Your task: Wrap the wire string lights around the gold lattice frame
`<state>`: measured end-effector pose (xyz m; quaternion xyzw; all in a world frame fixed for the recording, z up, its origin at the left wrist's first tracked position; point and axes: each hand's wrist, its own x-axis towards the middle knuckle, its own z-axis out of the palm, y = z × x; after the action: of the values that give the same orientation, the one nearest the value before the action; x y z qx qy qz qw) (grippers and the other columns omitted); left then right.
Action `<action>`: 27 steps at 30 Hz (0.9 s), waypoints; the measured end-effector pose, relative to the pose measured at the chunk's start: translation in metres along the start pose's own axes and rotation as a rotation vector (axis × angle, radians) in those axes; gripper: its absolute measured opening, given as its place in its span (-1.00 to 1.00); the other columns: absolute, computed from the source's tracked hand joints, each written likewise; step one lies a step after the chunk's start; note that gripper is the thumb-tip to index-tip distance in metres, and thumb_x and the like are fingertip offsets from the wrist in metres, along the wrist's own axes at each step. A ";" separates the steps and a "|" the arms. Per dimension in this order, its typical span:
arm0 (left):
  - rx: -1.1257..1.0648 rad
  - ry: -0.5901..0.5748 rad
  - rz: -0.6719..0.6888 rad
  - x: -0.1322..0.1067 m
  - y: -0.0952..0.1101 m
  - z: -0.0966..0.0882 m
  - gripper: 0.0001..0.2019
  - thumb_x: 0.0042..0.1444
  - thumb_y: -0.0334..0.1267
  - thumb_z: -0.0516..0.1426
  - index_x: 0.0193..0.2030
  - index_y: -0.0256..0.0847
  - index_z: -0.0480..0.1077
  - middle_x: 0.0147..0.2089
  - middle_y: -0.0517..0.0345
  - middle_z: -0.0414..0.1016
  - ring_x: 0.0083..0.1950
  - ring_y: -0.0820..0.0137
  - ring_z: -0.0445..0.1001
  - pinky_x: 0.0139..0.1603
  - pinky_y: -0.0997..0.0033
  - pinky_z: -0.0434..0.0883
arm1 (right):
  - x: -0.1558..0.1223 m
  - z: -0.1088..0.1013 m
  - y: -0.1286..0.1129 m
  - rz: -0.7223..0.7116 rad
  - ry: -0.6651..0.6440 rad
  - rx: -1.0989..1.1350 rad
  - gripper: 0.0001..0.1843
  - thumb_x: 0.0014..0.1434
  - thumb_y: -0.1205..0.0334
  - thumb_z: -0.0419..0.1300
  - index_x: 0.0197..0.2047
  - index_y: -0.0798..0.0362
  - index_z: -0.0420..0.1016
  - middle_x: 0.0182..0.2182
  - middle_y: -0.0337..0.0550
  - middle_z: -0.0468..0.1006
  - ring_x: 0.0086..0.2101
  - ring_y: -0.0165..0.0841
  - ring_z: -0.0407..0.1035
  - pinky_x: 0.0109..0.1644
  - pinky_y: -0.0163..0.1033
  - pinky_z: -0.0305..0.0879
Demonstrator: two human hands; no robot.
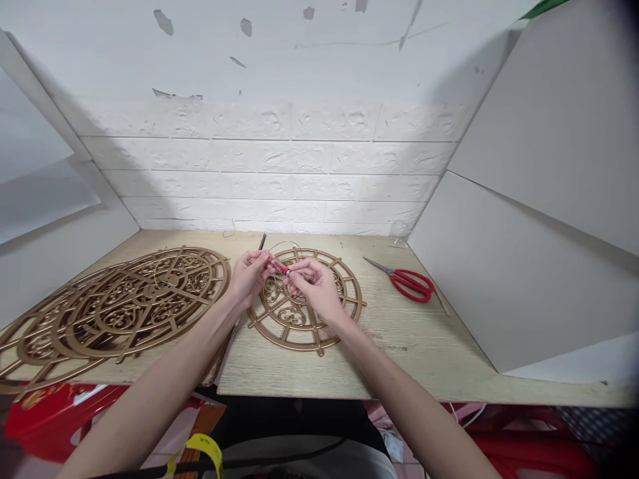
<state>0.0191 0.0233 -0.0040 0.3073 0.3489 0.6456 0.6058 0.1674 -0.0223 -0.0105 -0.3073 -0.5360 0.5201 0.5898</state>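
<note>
Between my two hands is a small red tube-like piece point(279, 267) with pale, silvery bands near its ends. My left hand point(251, 273) pinches its upper left end, and the fingers of my right hand point(312, 283) close on the lower right end. A thin dark wire point(292, 243) loops up behind the hands; where it joins is hidden. Under them, flat on the table, lies a round gold openwork panel point(307, 336) with spokes and scrollwork. My hands cover part of its middle and left side.
More gold round panels point(150, 306) lie stacked and overlapping at the left. Red-handled scissors point(412, 285) rest on the wooden table point(399, 359) at the right, beside a thin stick point(442, 301). White boards point(539, 266) stand on both sides, and a white brick-pattern wall point(309, 159) closes the back.
</note>
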 end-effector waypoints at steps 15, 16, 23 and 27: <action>-0.041 -0.022 -0.052 0.005 -0.005 -0.004 -0.90 0.00 -0.55 0.25 -0.44 -0.39 0.40 -0.43 0.06 0.52 -0.51 0.58 0.46 -0.45 0.67 0.45 | -0.003 0.001 -0.005 -0.030 0.098 -0.045 -0.77 0.05 0.13 0.30 -0.29 0.03 0.37 -0.50 -0.26 0.54 -0.58 -0.46 0.29 -0.60 -0.39 0.09; -0.045 -0.016 -0.051 0.005 -0.005 -0.004 -0.90 0.00 -0.55 0.24 -0.45 -0.39 0.40 -0.43 0.06 0.52 -0.50 0.57 0.46 -0.45 0.67 0.45 | -0.002 0.001 -0.004 -0.016 0.118 -0.044 -0.76 0.04 0.12 0.30 -0.29 0.03 0.36 -0.50 -0.26 0.54 -0.60 -0.47 0.26 -0.62 -0.39 0.07; -0.045 0.024 -0.039 0.005 -0.003 -0.004 -0.87 -0.02 -0.57 0.25 -0.44 -0.38 0.38 -0.44 0.05 0.51 -0.52 0.58 0.44 -0.44 0.63 0.46 | 0.003 -0.007 0.003 -0.133 0.211 -0.244 -0.84 0.03 0.18 0.30 -0.35 0.05 0.45 -0.42 -0.24 0.46 -0.41 -0.39 0.33 -0.34 -0.30 0.25; -0.037 0.068 -0.025 0.004 -0.002 -0.001 -0.87 0.01 -0.60 0.21 -0.42 -0.38 0.36 -0.44 0.06 0.51 -0.56 0.59 0.41 -0.47 0.64 0.44 | 0.003 -0.011 -0.001 -0.228 0.245 -0.491 -0.89 0.02 0.24 0.28 -0.33 0.05 0.49 -0.34 -0.20 0.44 -0.35 -0.34 0.31 -0.24 -0.24 0.24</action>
<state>0.0188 0.0274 -0.0062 0.2696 0.3612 0.6544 0.6071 0.1782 -0.0177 -0.0115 -0.4392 -0.6015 0.2644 0.6127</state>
